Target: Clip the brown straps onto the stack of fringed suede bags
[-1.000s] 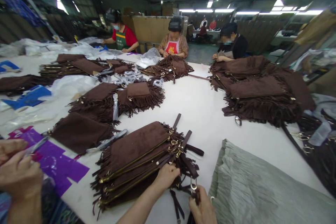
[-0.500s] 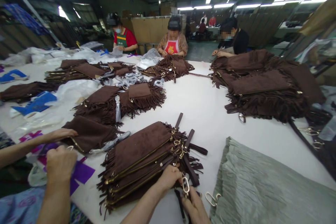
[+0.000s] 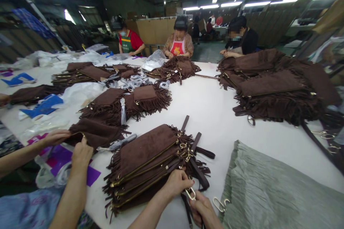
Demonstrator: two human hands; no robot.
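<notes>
"What's different from a second ago?"

"The hands are closer together. The left hand (image 3: 177,183) now has its thumb and finger drawn narrow on the upper end of a gold-toned clip (image 3: 191,194); half a second back it stood just behind it. The right hand (image 3: 202,207) grips the lower end, and the clip leans between them."

"And what does that mean for the work?"

"My reading is that the clip, not the bags, has both hands' attention. It sits just beside the near right corner of the zipped, fringed brown bags (image 3: 145,150), which lie stacked on the white table (image 3: 193,114)."

"Anything else moving?"

"To the left, a co-worker's hand (image 3: 82,152) has come up to the zip edge of a separate brown pouch (image 3: 98,132); the co-worker's other hand (image 3: 57,136) is at the same edge."

"What can't you make out?"

"Whether the clip is fastened to anything: the fingers cover both ends. Any strap under the right palm is mostly hidden, and that forearm runs off the bottom of the view. A loose gold-toned fitting (image 3: 219,204) lies by the grey-green wrapping (image 3: 271,182), and I can't tell if the two touch. The co-worker's body is largely cut off too."
</notes>
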